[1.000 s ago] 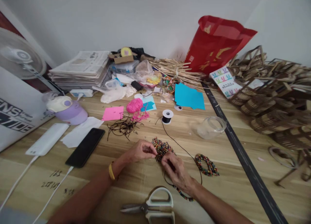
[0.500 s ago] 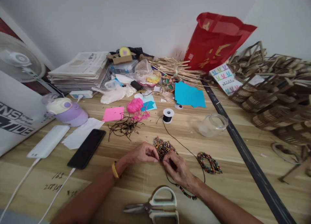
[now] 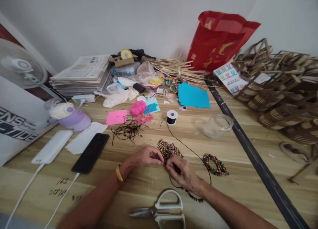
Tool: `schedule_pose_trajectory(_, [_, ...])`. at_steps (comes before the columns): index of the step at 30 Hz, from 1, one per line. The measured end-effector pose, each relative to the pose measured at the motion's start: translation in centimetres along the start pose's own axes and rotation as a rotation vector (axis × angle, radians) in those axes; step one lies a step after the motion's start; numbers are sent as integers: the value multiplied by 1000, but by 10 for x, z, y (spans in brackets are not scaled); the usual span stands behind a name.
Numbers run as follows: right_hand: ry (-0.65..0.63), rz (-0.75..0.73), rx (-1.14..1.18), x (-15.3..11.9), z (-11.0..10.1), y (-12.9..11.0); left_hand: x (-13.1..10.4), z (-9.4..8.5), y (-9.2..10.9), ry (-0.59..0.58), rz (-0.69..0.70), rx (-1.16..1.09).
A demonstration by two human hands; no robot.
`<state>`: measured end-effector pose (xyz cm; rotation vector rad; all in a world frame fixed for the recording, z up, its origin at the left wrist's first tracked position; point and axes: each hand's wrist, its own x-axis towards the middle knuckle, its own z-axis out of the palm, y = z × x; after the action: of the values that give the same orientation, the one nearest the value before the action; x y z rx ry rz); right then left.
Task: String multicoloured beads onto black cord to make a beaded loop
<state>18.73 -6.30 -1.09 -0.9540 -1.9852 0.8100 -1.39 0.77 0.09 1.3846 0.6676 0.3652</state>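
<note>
Both hands meet at the near edge of a pile of small multicoloured beads (image 3: pixel 168 149). My left hand (image 3: pixel 150 155) has thumb and fingertips pinched together; whatever lies between them is too small to name. Just to its right, my right hand (image 3: pixel 183 171) is pinched near the black cord (image 3: pixel 187 147), which runs from a white spool (image 3: pixel 172 117) and loops round by the wrist. Strung beads (image 3: pixel 192 196) hang on the cord below my right hand. A coil of strung beads (image 3: pixel 215 164) lies to the right. White-handled scissors (image 3: pixel 159 209) lie nearest me.
Left are a black phone (image 3: pixel 90 153), a white power bank (image 3: pixel 52 146) and a purple cup (image 3: pixel 72 116). Black cord scraps (image 3: pixel 129 129) and pink yarn (image 3: pixel 138 108) lie behind the hands. A glass jar (image 3: pixel 218 125) and wooden baskets (image 3: pixel 275 100) stand right, a red bag (image 3: pixel 218 43) behind.
The view has shifted slightly. Both hands keep nearly the same pinched pose beside the bead pile, and nothing else has visibly moved.
</note>
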Motion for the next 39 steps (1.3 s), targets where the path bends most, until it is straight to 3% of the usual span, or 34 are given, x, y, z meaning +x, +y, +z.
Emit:
schedule_pose_trajectory(26, [-30, -9, 16, 0, -2, -3, -2, -2, -1, -3, -64, -16])
schedule_pose_trajectory(39, [-18, -10, 6, 0, -2, 0, 0, 2, 1, -31, -12, 138])
